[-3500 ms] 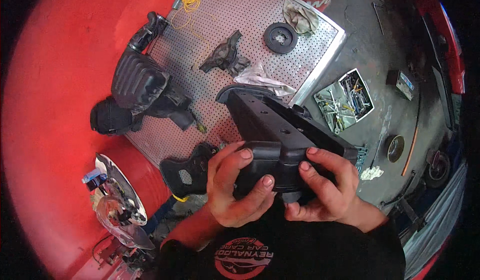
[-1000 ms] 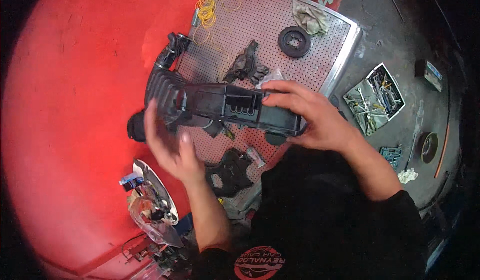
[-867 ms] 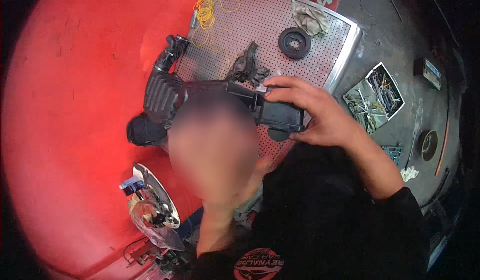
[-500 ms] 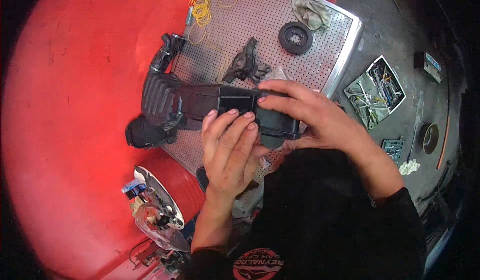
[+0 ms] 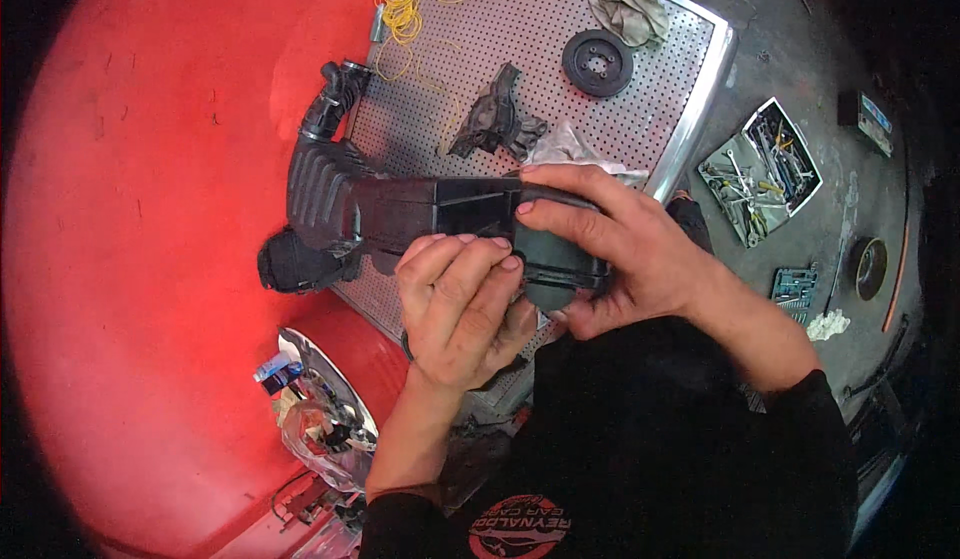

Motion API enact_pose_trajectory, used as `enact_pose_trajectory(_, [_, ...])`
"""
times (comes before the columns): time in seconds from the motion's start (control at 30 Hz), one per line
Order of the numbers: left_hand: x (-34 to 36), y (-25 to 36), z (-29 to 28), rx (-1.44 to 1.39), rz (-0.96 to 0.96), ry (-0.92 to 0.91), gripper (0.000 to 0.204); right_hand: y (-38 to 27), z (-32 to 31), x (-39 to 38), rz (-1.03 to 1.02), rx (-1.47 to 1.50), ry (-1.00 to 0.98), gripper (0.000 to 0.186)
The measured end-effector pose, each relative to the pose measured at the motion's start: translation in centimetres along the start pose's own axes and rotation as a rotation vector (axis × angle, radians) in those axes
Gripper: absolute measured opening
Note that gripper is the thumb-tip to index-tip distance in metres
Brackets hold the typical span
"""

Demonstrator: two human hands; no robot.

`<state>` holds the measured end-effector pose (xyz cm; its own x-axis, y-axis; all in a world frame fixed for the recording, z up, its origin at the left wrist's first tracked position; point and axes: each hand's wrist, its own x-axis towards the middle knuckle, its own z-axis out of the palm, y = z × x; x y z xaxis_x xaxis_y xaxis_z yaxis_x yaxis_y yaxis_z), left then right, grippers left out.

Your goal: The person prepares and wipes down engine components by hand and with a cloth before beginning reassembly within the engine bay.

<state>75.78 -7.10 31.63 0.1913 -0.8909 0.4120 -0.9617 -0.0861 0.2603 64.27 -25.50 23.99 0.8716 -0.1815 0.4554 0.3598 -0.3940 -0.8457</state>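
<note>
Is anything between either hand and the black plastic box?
Nothing visible: the right hand grips the black plastic box at its right end, and the left hand's fingertips meet its near edge. The pale cloth lies beyond, not between.

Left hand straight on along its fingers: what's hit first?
Likely the black plastic housing; the left hand's fingertips appear to be against it, though exact contact is hard to judge.

A black shirt (image 5: 640, 439), short-sleeved, bears a round red emblem (image 5: 518, 527).
</note>
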Motion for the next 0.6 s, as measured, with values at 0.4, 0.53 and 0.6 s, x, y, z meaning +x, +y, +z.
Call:
enact_pose_trajectory(0.4, [0.1,0.6,-0.1,0.020,-0.041,-0.013,0.029,0.2,0.5,-0.2,-0.023,0.016,0.040,0.077])
enact_pose_trajectory(0.53, [-0.9,0.2,-0.2,0.002,-0.024,0.022,0.031,0.1,0.5,0.0,-0.016,0.019,-0.004,0.077])
enact_pose_trajectory(0.6, [-0.8,0.4,-0.7,0.000,-0.044,-0.011,0.032,0.2,0.4,-0.2,-0.035,0.017,-0.036,0.077])
